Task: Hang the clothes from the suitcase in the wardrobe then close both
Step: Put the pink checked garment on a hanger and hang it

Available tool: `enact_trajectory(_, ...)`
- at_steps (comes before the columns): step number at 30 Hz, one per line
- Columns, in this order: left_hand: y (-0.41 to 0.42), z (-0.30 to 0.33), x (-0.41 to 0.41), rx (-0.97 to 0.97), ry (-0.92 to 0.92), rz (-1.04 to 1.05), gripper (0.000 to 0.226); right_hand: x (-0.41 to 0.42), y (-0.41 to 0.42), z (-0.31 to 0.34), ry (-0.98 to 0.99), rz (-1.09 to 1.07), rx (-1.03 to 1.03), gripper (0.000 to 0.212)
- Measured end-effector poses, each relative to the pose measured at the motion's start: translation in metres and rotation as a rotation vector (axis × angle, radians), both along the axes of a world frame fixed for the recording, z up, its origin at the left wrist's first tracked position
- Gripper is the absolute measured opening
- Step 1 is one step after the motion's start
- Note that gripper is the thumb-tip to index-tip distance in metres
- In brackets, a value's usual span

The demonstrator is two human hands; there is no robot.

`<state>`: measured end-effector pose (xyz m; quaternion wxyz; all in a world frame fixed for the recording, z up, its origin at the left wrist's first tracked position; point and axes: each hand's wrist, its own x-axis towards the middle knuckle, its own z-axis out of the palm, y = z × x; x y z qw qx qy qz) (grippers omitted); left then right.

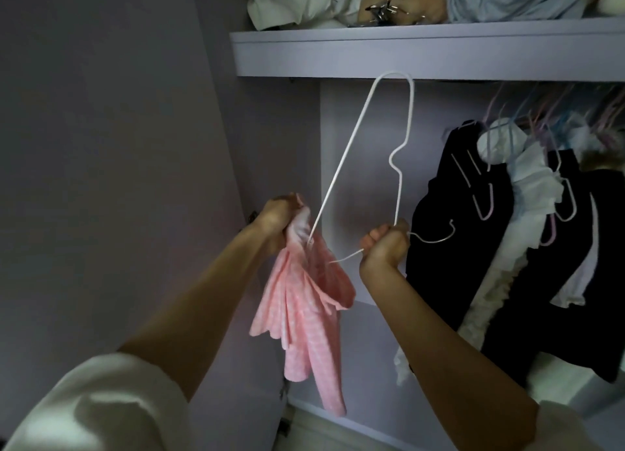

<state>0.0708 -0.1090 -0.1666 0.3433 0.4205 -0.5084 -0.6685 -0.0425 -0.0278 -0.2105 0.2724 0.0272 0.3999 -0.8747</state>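
The pale lilac wardrobe is filling the view, its smooth flat shelf at twelve o'clock carrying crumpled fabrics. At three o'clock, dark garments and frilly white ones are hanging. The soft pink checked garment is dangling at six o'clock, bunched in the gripping left hand. The right hand is fisting around the thin white wire hanger, whose one end is entering the garment.

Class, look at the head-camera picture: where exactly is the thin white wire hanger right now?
The thin white wire hanger is centre frame, below the wardrobe shelf, gripped near its hook by the right hand, one end inside the pink checked garment held by the left hand.
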Motion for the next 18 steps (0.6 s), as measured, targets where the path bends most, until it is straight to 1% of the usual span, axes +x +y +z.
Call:
enact_trajectory(3, 0.006, 0.007, -0.003, -0.028, 0.033, -0.049, 0.028, 0.008, -0.001, -0.01, 0.014, -0.003, 0.035, 0.043)
enact_trajectory(5, 0.008, 0.018, -0.003, -0.053, 0.096, -0.016, 0.032, 0.012, 0.0, -0.024, 0.059, -0.003, 0.104, 0.043)
enact_trajectory(7, 0.003, 0.027, 0.004, -0.108, 0.096, 0.029, 0.032, 0.01, 0.007, -0.037, 0.173, 0.001, 0.219, 0.042)
enact_trajectory(8, 0.001, 0.029, 0.008, -0.134, 0.076, 0.046, 0.03, 0.007, 0.012, -0.041, 0.253, 0.019, 0.309, 0.041)
enact_trajectory(9, -0.002, 0.029, 0.014, -0.166, 0.038, 0.046, 0.028, 0.004, 0.016, -0.043, 0.32, 0.041, 0.384, 0.039)
enact_trajectory(12, -0.006, 0.022, 0.031, -0.219, -0.088, -0.039, 0.016, -0.008, 0.023, -0.038, 0.401, 0.041, 0.456, 0.038)
enact_trajectory(14, -0.008, 0.017, 0.04, -0.299, -0.234, -0.063, 0.005, -0.014, 0.021, -0.028, 0.473, -0.044, 0.478, 0.04)
enact_trajectory(16, -0.017, 0.012, 0.047, -0.435, -0.426, -0.033, 0.019, -0.023, 0.019, -0.022, 0.614, -0.159, 0.492, 0.044)
enact_trajectory(18, -0.022, 0.008, 0.052, -0.483, -0.51, 0.0, 0.025, -0.027, 0.02, -0.017, 0.826, -0.137, 0.524, 0.044)
